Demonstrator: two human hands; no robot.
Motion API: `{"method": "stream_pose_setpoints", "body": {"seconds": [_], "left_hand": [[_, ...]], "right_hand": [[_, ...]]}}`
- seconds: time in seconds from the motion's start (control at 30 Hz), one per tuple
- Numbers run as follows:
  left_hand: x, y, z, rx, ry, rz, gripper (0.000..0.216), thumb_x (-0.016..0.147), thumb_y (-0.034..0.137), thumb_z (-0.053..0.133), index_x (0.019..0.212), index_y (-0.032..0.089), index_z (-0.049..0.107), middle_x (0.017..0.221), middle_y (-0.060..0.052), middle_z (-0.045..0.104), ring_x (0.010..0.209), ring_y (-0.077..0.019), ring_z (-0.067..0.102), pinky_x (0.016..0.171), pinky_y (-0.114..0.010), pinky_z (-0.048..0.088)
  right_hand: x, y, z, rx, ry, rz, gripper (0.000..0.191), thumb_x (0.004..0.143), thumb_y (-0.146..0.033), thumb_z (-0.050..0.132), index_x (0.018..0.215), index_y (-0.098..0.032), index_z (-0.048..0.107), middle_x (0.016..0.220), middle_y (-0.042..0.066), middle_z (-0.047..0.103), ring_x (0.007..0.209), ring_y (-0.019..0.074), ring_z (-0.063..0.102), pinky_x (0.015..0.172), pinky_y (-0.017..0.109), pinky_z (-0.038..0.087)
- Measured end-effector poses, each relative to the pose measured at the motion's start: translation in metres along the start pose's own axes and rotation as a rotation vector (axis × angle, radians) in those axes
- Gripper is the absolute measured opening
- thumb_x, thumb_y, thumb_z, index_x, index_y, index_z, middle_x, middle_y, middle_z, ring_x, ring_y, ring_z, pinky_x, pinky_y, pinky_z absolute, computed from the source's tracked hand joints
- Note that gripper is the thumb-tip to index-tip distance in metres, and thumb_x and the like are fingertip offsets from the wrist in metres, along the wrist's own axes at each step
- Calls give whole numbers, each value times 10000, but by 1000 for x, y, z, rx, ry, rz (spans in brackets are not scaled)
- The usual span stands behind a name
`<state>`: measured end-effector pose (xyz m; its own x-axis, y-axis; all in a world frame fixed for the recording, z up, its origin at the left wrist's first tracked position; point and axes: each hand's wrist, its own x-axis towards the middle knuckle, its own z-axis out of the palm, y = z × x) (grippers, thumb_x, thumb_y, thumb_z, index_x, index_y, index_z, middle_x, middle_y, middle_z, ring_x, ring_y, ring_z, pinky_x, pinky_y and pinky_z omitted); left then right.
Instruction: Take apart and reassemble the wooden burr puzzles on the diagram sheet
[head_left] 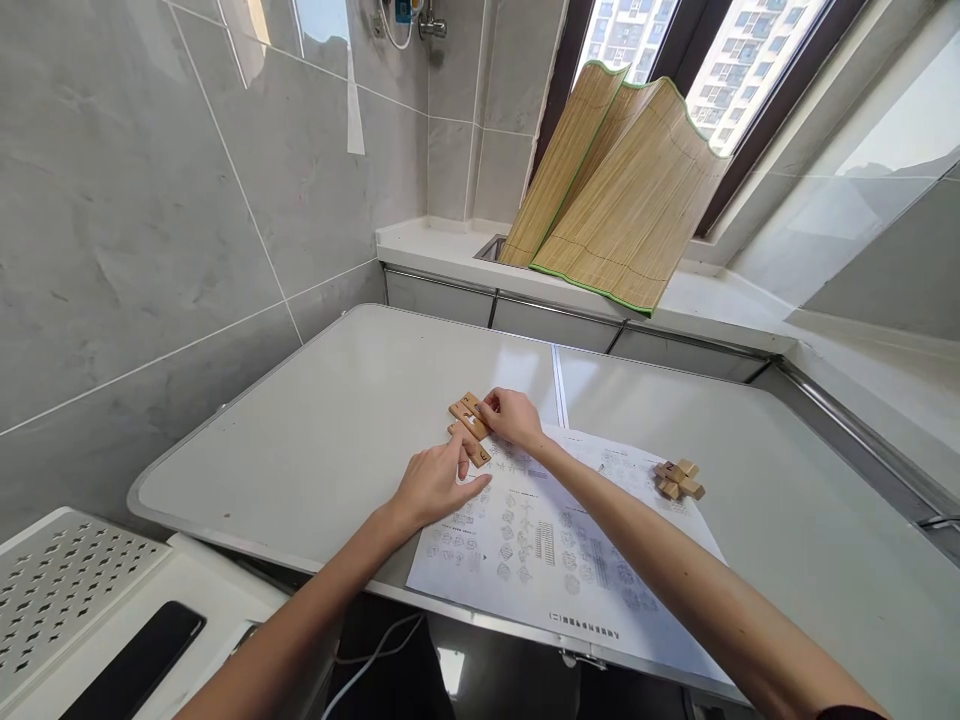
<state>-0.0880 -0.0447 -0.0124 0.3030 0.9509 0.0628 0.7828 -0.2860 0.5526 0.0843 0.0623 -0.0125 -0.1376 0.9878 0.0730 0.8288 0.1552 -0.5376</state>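
Resting on the white table (315, 440), the flat wooden bars (470, 425) lie at 11 o'clock of the printed sheet (555, 550). The right hand (516, 415) pinches their end with curled fingers. The left hand (435, 487), half open (holding nothing), presses one bar with the forefinger. An assembled wooden puzzle (679, 480) sits at 3 o'clock.

Wooden pieces (470, 428) left of the sheet (555, 540) — assembled puzzle (678, 479) on its right
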Motion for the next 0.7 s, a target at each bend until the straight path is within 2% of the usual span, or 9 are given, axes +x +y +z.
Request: {"method": "stream_pose_setpoints", "body": {"seconds": [0.1, 0.23, 0.4, 0.5, 0.6, 0.7], "left_hand": [[2, 4, 3, 47, 12, -36, 392, 896, 535, 668, 1049, 250, 446, 760, 22, 679, 737, -263, 710, 627, -324, 354], [4, 6, 8, 107, 54, -47, 268, 978, 477, 578, 1007, 251, 437, 726, 13, 675, 729, -260, 722, 616, -322, 337], [3, 6, 9, 154, 87, -34, 167, 1007, 402, 529, 988, 247, 469, 717, 20, 684, 710, -239, 717, 607, -310, 346], [1, 6, 7, 174, 102, -25, 166, 1009, 403, 529, 994, 242, 492, 717, 28, 687, 698, -228, 707, 608, -304, 362], [0, 6, 6, 190, 105, -7, 164, 1003, 402, 533, 1006, 240, 514, 713, 32, 678, 679, -217, 691, 618, -300, 382], [-1, 7, 4, 208, 108, 16, 125, 999, 361, 517, 988, 237, 529, 720, 26, 669, 677, -214, 678, 622, -300, 388]], "right_hand": [[0, -2, 1, -11, -20, -49, 172, 977, -322, 598, 926, -222, 729, 966, 48, 774, 852, 195, 654, 646, 286, 369], [-4, 2, -3, -7, -54, -120, 153, 968, -273, 612, 957, -229, 758, 1006, 51, 767, 892, 199, 668, 678, 284, 397], [-23, 11, -16, 33, -51, -226, 216, 973, -215, 608, 1159, -199, 717, 1092, 79, 740, 931, 199, 679, 806, 304, 473], [-52, 22, -30, 69, -45, -299, 239, 981, -159, 561, 1182, -181, 689, 1120, 93, 716, 962, 203, 682, 854, 322, 510], [-95, 42, -48, 99, -42, -380, 251, 984, -134, 525, 1166, -206, 683, 1171, 95, 692, 1018, 215, 680, 881, 341, 535], [-141, 68, -66, 68, -74, -537, 253, 985, -139, 521, 1153, -232, 686, 1158, 99, 677, 1037, 245, 670, 917, 393, 542]]}}
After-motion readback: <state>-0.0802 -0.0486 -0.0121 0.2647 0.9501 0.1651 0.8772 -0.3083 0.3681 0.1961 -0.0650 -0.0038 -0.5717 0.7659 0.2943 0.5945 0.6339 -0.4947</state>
